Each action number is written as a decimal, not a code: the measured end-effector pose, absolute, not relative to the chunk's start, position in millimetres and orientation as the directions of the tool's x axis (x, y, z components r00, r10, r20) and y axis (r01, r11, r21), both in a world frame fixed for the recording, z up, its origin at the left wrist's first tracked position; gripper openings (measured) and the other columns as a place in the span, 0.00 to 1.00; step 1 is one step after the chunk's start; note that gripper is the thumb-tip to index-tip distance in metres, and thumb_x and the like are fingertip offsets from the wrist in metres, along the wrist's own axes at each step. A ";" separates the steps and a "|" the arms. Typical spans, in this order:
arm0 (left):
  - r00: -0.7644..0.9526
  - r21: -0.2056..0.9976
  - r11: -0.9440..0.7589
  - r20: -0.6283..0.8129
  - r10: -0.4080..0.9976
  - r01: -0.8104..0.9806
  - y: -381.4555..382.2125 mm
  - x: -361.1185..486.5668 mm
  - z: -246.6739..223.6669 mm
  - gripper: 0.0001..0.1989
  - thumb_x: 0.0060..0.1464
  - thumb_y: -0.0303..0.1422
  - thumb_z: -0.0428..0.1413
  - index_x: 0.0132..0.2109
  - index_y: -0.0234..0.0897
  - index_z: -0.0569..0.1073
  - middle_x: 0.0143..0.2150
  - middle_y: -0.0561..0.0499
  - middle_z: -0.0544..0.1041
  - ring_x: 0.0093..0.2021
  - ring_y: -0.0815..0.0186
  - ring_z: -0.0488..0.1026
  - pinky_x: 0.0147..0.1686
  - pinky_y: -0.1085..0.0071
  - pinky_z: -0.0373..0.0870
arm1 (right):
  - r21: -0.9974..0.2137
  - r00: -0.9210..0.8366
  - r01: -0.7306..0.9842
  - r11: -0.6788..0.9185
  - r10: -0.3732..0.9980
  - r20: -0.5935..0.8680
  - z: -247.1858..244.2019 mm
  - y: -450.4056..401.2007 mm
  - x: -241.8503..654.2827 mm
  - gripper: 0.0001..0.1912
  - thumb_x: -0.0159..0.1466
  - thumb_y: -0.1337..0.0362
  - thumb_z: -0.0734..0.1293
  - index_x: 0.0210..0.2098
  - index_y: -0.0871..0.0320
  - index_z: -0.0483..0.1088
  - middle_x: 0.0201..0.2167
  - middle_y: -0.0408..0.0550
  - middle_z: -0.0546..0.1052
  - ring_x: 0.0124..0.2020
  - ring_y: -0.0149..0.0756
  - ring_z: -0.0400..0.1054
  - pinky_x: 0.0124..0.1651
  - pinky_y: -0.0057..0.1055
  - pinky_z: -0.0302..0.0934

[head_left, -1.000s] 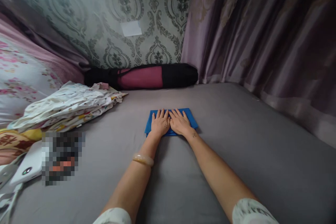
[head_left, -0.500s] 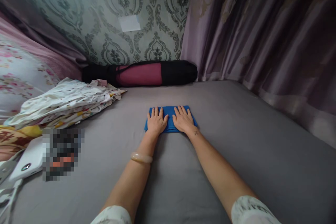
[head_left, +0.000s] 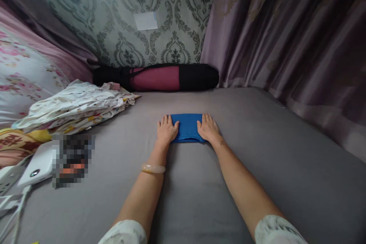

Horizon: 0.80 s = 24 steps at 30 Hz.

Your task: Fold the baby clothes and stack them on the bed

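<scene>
A folded blue cloth (head_left: 188, 127) lies flat on the grey bed sheet (head_left: 188, 183), its near edge showing loose layers. My left hand (head_left: 167, 129) rests palm down over the cloth's left edge, fingers stretched forward and thumb on the fabric. Over the opposite edge lies my right hand (head_left: 209, 127), also flat with fingers out. Neither hand grips anything. The middle of the cloth shows between my thumbs. A pale bangle (head_left: 153, 169) circles my left forearm.
At the left are a heap of patterned clothes (head_left: 77, 103), a white power bank (head_left: 40, 164) with a cable, and a blurred-out dark item (head_left: 73, 162). A long black and maroon bag (head_left: 154, 77) lies against the wall. Purple curtains (head_left: 271, 38) hang at right.
My hands have slid apart, from the top of the blue cloth outward to its left and right edges, uncovering more of its middle. The view has shifted slightly.
</scene>
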State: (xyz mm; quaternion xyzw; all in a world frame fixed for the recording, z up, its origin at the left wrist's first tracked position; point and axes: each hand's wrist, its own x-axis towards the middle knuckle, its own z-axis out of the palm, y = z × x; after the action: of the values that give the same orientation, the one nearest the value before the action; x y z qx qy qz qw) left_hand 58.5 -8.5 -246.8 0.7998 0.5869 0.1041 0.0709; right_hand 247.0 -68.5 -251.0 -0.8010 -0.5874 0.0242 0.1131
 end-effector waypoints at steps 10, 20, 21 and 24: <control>0.153 0.571 -0.183 0.099 0.983 0.800 7.8 47.2 -228.4 0.29 0.65 0.45 0.31 0.60 0.35 0.65 0.63 0.39 0.67 0.65 0.53 0.60 0.63 0.46 0.53 | -0.137 0.147 0.983 -0.122 0.970 0.195 -229.3 -74.4 210.2 0.31 0.71 0.54 0.46 0.68 0.65 0.52 0.70 0.58 0.50 0.70 0.47 0.38 0.68 0.48 0.32; 0.042 0.766 -0.111 0.110 0.993 0.633 22.9 25.7 -224.6 0.27 0.66 0.39 0.31 0.49 0.35 0.72 0.51 0.39 0.76 0.54 0.53 0.72 0.53 0.55 0.68 | -0.143 0.104 0.984 -0.107 0.994 -0.028 -226.9 -70.5 195.8 0.31 0.71 0.53 0.47 0.68 0.63 0.51 0.70 0.59 0.49 0.70 0.49 0.40 0.68 0.50 0.34; 0.026 0.792 -0.106 0.113 0.993 0.601 24.0 24.6 -225.3 0.27 0.66 0.40 0.31 0.50 0.34 0.72 0.51 0.38 0.76 0.54 0.53 0.72 0.52 0.55 0.68 | -0.148 0.106 0.983 -0.108 0.994 -0.018 -223.4 -67.2 191.8 0.31 0.71 0.53 0.47 0.68 0.63 0.51 0.70 0.59 0.49 0.70 0.49 0.40 0.68 0.51 0.34; -0.043 0.880 -0.082 0.115 0.992 0.468 25.1 23.1 -226.6 0.28 0.66 0.41 0.32 0.52 0.30 0.72 0.54 0.36 0.75 0.57 0.53 0.70 0.55 0.58 0.65 | -0.166 0.088 0.983 -0.075 0.994 0.069 -218.5 -54.3 174.1 0.31 0.71 0.54 0.46 0.68 0.63 0.50 0.70 0.58 0.47 0.70 0.46 0.37 0.68 0.49 0.33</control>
State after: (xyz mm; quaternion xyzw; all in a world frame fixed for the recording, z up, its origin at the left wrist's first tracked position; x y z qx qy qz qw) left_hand 23.1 25.1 -226.6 0.6123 0.5963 0.4073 0.3218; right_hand 174.1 -54.3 -218.5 -0.7326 -0.6746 0.0311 0.0849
